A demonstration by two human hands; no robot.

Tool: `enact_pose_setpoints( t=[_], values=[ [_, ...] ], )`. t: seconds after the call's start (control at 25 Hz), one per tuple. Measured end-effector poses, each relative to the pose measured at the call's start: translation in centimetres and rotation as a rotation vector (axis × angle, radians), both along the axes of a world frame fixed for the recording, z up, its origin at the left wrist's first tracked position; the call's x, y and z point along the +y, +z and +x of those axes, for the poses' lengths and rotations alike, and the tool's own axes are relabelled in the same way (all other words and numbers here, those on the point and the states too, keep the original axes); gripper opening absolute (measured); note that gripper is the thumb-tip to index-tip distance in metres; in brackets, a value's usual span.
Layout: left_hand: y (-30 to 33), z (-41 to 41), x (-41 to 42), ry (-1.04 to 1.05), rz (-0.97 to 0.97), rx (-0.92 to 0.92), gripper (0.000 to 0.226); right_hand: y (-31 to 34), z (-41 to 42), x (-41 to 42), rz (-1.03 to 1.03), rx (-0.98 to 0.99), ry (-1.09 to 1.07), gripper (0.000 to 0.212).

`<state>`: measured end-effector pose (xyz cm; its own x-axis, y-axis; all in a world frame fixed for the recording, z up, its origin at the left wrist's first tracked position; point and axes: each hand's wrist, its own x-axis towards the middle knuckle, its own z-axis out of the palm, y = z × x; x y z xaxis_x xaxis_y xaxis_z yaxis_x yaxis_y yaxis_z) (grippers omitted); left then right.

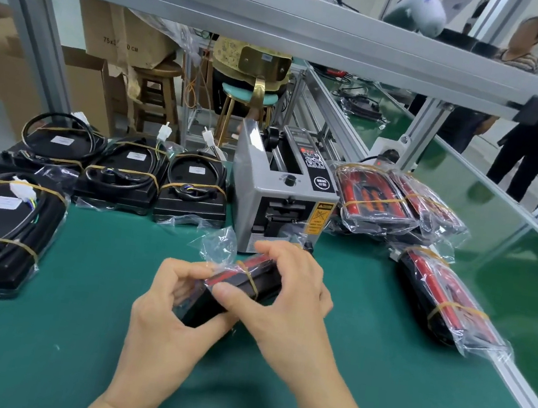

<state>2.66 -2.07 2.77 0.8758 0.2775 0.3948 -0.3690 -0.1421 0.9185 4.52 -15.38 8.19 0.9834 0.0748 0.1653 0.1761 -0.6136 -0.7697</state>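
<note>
I hold a black and red unit [252, 279] in a clear plastic bag [216, 248], bound by a yellow rubber band, just above the green bench mat [70, 331]. My left hand [170, 304] grips its near end, thumb and fingers pinching the bag's film. My right hand [286, 292] curls over the top from the right, its thumb pressing the near side. The bag's open end sticks up at the far left. Directly behind stands a grey tape dispenser machine [283, 192].
Several black units with coiled cables [120, 169] lie at the left and back left. Bagged red and black units [385, 199] are stacked at the right, another [447, 301] near the bench's aluminium edge rail. Two people stand far right. Stools and cardboard boxes sit behind the bench.
</note>
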Motion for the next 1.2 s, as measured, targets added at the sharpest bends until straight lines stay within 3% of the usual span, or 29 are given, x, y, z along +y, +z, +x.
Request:
enact_pose_setpoints(
  t=[0.12, 0.2, 0.36, 0.44, 0.52, 0.6, 0.8, 0.88, 0.96, 1.04, 1.12, 1.2],
  values=[
    [-0.2, 0.0, 0.0, -0.011, 0.007, -0.005, 0.047, -0.7, 0.7, 0.5, 0.065, -0.039, -0.048, 0.036],
    [-0.1, 0.2, 0.2, -0.035, -0.002, -0.004, 0.048, -0.8, 1.3, 0.3, 0.148, -0.057, -0.075, 0.033],
    [0.1, 0.8, 2.7, -0.093, -0.025, 0.001, 0.051, -0.9, 2.5, -3.0, 0.307, -0.070, -0.062, 0.045],
    [0.2, 1.1, 4.4, -0.138, -0.032, 0.012, 0.053, -1.1, 2.9, -5.2, 0.369, 0.084, 0.047, 0.063],
    [0.1, 1.4, 5.4, -0.195, -0.044, 0.022, 0.053, -1.9, 3.2, -6.4, 0.270, 0.198, 0.153, 0.078],
    [-0.1, 1.7, 5.9, -0.247, -0.056, 0.023, 0.053, -2.7, 3.7, -6.6, 0.224, 0.239, 0.222, 0.079],
    [0.0, 2.3, 6.4, -0.287, -0.071, 0.045, 0.052, -3.0, 4.9, -6.4, 0.344, 0.340, 0.332, 0.085],
    [0.9, 2.1, 6.3, -0.275, -0.059, 0.100, 0.051, -3.0, 5.1, -6.5, 0.377, 0.345, 0.354, 0.078],
    [2.1, 1.9, 6.0, -0.099, 0.211, 0.090, 0.053, -3.1, 5.5, -6.2, 0.452, 0.334, 0.332, 0.054],
    [3.8, 1.9, 4.8, 0.038, 0.635, -0.098, 0.055, -2.9, 5.8, -5.8, 0.507, 0.317, 0.308, 0.035],
    [5.2, 2.4, 2.7, -0.067, 0.932, -0.178, 0.051, -2.6, 6.1, -5.7, 0.520, 0.306, 0.294, 0.019],
    [6.0, 2.9, 1.0, -0.126, 1.064, -0.009, 0.046, -2.0, 6.2, -5.8, 0.502, 0.292, 0.322, 0.004]
  ],
)
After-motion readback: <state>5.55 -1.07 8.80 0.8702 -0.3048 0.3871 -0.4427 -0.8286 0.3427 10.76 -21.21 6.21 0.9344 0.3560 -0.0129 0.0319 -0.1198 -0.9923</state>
